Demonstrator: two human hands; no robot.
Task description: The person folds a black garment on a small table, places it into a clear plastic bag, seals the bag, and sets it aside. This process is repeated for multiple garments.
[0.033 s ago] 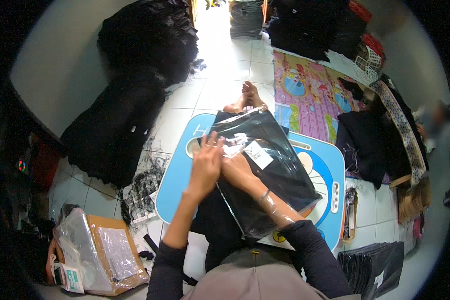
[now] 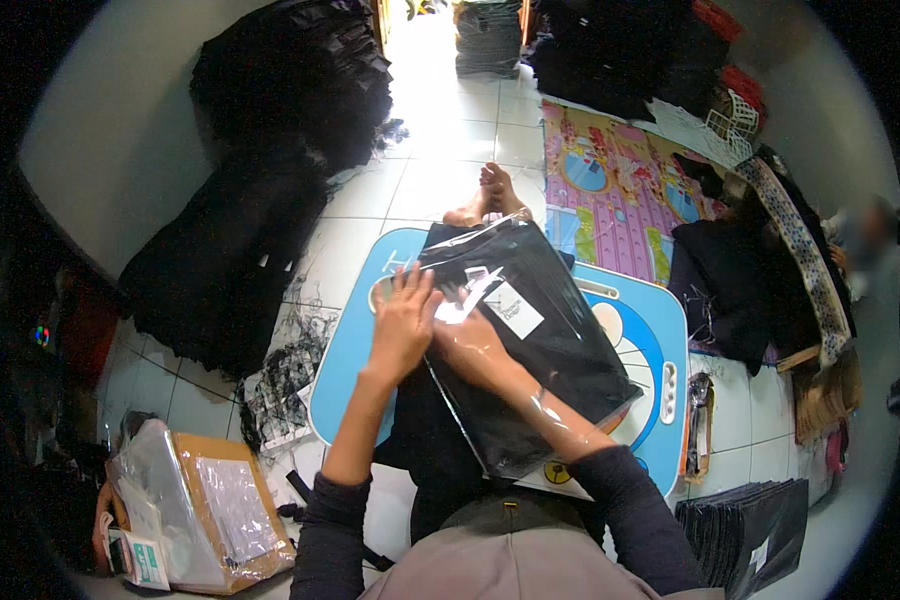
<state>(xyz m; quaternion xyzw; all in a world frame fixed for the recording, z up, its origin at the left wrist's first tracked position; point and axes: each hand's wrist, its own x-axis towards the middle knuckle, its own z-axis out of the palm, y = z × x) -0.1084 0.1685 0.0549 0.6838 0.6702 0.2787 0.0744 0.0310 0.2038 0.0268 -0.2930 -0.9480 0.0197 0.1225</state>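
Note:
A clear plastic bag [image 2: 580, 345] holding a folded black garment [image 2: 500, 400] with a white tag [image 2: 515, 312] lies tilted across the blue lap table [image 2: 345, 395]. My left hand [image 2: 402, 320] rests on the bag's left edge, fingers stretched and slightly apart. Under the clear film my right hand [image 2: 470, 345] reaches across the garment toward that same edge; shine on the plastic runs along its wrist. Glare hides the right fingertips, so I cannot make out what they hold.
Heaps of black garments [image 2: 230, 250] line the left. A box with clear plastic bags [image 2: 195, 510] stands at lower left, packed black garments [image 2: 740, 535] at lower right. A colourful mat [image 2: 610, 180] lies ahead. Another person [image 2: 865, 245] is at the far right.
My left hand has shifted slightly left and its fingers look straighter. My right hand has drawn a little left and down inside the bag.

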